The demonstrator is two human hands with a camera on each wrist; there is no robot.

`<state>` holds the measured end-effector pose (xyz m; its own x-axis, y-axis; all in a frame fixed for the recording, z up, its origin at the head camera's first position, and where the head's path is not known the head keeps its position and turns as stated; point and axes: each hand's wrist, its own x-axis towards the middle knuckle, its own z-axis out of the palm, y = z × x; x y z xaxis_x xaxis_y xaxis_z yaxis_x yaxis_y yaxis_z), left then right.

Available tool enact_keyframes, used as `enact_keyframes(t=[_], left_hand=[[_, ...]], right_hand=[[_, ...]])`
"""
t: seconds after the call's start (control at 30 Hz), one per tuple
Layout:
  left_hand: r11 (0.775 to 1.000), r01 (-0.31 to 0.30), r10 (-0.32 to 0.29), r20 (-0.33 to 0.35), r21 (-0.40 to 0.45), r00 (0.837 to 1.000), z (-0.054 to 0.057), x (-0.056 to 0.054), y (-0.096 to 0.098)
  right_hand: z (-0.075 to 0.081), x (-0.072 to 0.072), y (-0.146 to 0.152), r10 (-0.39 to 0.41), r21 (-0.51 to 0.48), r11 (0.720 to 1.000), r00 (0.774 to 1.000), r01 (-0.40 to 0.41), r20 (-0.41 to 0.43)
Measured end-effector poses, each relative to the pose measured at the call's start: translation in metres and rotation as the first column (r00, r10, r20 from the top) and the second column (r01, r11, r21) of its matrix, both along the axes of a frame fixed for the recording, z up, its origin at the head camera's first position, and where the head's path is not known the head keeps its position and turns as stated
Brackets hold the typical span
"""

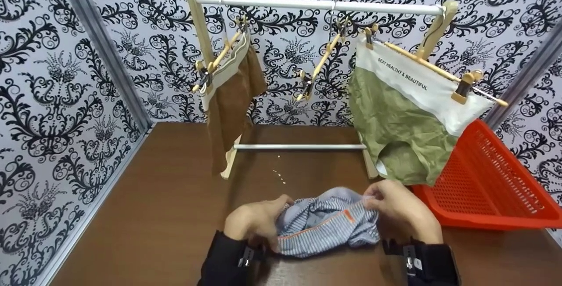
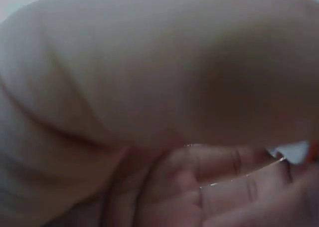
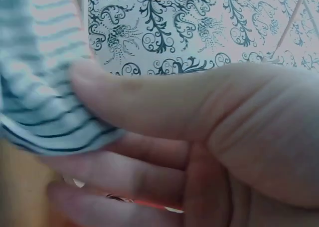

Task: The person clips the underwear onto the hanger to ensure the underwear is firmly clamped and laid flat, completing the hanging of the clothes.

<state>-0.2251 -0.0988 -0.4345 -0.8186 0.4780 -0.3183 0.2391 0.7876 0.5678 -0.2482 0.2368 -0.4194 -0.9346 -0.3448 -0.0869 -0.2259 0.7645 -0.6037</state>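
A grey-and-white striped garment (image 1: 316, 226) with orange trim and a small orange tag lies bunched over the table, between my two hands. My left hand (image 1: 254, 220) holds its left edge. At the opposite end my right hand (image 1: 401, 207) pinches the top edge between thumb and fingers. In the right wrist view, the striped cloth (image 3: 50, 87) sits between the thumb (image 3: 144, 102) and the fingers. The thumb (image 2: 149, 72) fills most of the left wrist view, so that grip is largely hidden there.
Behind stands a drying rack (image 1: 320, 4). From it hang brown bottoms (image 1: 235, 88), a bare clip hanger (image 1: 325, 59) and olive-green briefs (image 1: 395, 97) with a white waistband. A red basket (image 1: 491, 220) stands at right on the brown table (image 1: 145, 215). Patterned walls surround it.
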Motion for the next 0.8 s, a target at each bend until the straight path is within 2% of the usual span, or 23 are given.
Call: enact_keyframes(t=[0.1, 0.17, 0.23, 0.33, 0.47, 0.6, 0.7, 0.8], left_hand=[[1.0, 0.004, -0.005, -0.049, -0.005, 0.999, 0.0, -0.003, -0.001], [1.0, 0.015, -0.015, -0.092, 0.003, 0.996, 0.0, -0.005, -0.003], [0.999, 0.033, -0.031, -0.108, 0.016, 0.994, 0.001, -0.006, -0.007], [0.998, 0.052, -0.048, -0.094, 0.042, 0.994, 0.001, -0.008, -0.01], [0.997, 0.062, -0.058, -0.095, 0.044, 0.994, 0.001, -0.008, -0.011], [0.989, 0.101, -0.085, -0.137, 0.109, 0.987, 0.0, -0.01, -0.013], [0.97, 0.15, -0.118, -0.167, 0.193, 0.979, -0.001, -0.012, -0.016], [0.952, 0.161, -0.123, -0.156, 0.259, 0.98, -0.001, -0.014, -0.02]], right_hand=[[0.005, -0.002, -0.001, -0.041, -0.012, 0.999, 0.993, 0.04, -0.107], [0.007, -0.002, -0.002, -0.062, -0.033, 0.998, 0.983, 0.057, -0.175], [0.01, -0.002, -0.003, -0.1, -0.065, 0.994, 0.967, 0.087, -0.235], [0.013, -0.002, -0.005, -0.174, -0.128, 0.982, 0.93, 0.139, -0.325], [0.014, -0.002, -0.006, -0.27, -0.202, 0.959, 0.865, 0.2, -0.423], [0.016, -0.002, -0.006, -0.329, -0.259, 0.938, 0.825, 0.23, -0.46], [0.016, -0.002, -0.005, -0.357, -0.283, 0.927, 0.807, 0.246, -0.469], [0.017, -0.001, -0.005, -0.369, -0.287, 0.923, 0.795, 0.254, -0.482]])
